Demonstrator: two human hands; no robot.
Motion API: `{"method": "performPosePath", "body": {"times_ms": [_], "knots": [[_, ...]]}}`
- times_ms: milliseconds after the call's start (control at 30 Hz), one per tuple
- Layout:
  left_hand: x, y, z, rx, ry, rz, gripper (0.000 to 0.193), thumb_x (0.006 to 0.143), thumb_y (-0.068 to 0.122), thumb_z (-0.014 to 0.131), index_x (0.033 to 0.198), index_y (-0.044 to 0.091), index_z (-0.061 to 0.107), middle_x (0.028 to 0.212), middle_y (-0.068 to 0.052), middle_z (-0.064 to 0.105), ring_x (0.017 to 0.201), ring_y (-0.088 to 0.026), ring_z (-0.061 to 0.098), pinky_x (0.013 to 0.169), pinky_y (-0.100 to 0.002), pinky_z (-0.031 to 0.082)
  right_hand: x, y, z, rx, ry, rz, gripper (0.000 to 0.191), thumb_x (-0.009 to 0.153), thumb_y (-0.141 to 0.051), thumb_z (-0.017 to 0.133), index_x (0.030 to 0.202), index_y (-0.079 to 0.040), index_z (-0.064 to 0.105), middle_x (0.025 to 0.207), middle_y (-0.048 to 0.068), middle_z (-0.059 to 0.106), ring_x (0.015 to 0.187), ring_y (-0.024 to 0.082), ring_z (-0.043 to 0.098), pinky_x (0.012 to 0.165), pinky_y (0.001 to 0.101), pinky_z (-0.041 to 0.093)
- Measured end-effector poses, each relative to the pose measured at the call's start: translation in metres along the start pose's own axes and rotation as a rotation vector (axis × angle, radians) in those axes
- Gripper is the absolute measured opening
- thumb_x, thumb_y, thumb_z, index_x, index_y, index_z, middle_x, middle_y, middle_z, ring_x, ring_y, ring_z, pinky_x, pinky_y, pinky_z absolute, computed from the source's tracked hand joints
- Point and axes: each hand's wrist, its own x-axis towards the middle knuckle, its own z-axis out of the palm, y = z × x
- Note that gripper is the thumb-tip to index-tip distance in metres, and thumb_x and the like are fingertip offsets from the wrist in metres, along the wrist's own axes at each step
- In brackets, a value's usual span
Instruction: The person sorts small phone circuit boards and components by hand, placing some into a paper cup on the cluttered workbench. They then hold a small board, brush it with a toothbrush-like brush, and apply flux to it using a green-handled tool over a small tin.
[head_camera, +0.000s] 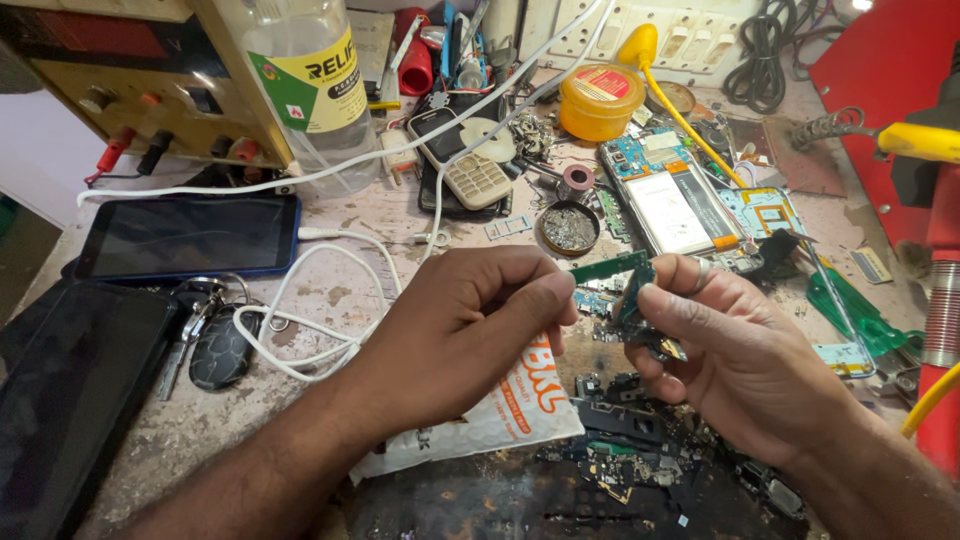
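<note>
My left hand (470, 330) and my right hand (730, 350) meet over the middle of a cluttered bench. Together they pinch a small green circuit board (615, 272) held edge-on between thumbs and forefingers; my right hand wears a ring. Just behind the board lies an opened phone (672, 205) with its battery and blue boards exposed. Under my left hand lies a white padded pouch (500, 415) with orange print. Broken board scraps (640, 450) litter the dark mat below my right hand.
A keypad phone (462, 165), a yellow paste tub (598, 100), a clear bottle (305, 80) and a power supply (130, 80) stand at the back. Two dark phones (185, 235) and keys (215, 340) lie left, with white cables (300, 300). A red stand (900, 70) is right.
</note>
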Motion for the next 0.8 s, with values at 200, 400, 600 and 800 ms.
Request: {"method": "performPosePath", "body": {"times_ms": [200,400,600,800], "knots": [[0.000,-0.002,-0.004,-0.178,0.005,0.156,0.031,0.106,0.025,0.052,0.090,0.003,0.068,0.078,0.000,0.070,0.074,-0.005,0.064,0.067,-0.024,0.052,0.003,0.000,0.001,0.023,-0.107,-0.066,0.009,0.100,-0.011,0.063,0.108,-0.006,0.062,0.084,0.003,0.066,0.071,0.016,0.068,0.055,0.0282,0.055],[0.002,-0.008,0.000,-0.230,0.019,0.170,0.029,0.105,0.024,0.054,0.098,0.002,0.072,0.087,-0.002,0.074,0.085,-0.007,0.068,0.078,-0.024,0.056,0.002,0.000,0.006,-0.057,-0.053,-0.146,0.016,0.098,-0.008,0.063,0.112,-0.001,0.065,0.087,0.007,0.069,0.074,0.016,0.068,0.055,0.0286,0.056],[0.005,-0.013,0.009,-0.295,-0.008,0.041,0.032,0.104,0.027,0.055,0.108,0.002,0.075,0.087,-0.004,0.078,0.082,-0.007,0.069,0.076,-0.024,0.056,-0.006,-0.001,0.021,-0.587,0.086,-0.377,0.017,0.086,-0.001,0.076,0.103,-0.001,0.075,0.088,0.010,0.075,0.070,0.014,0.069,0.058,0.0267,0.058],[0.007,-0.013,0.008,-0.261,-0.002,-0.022,0.031,0.099,0.026,0.061,0.109,0.003,0.079,0.088,-0.005,0.080,0.081,-0.006,0.071,0.074,-0.024,0.058,-0.018,-0.002,0.038,-1.110,0.111,-0.847,0.012,0.078,-0.004,0.082,0.088,-0.009,0.078,0.097,0.003,0.077,0.085,0.010,0.074,0.067,0.0217,0.061]]}}
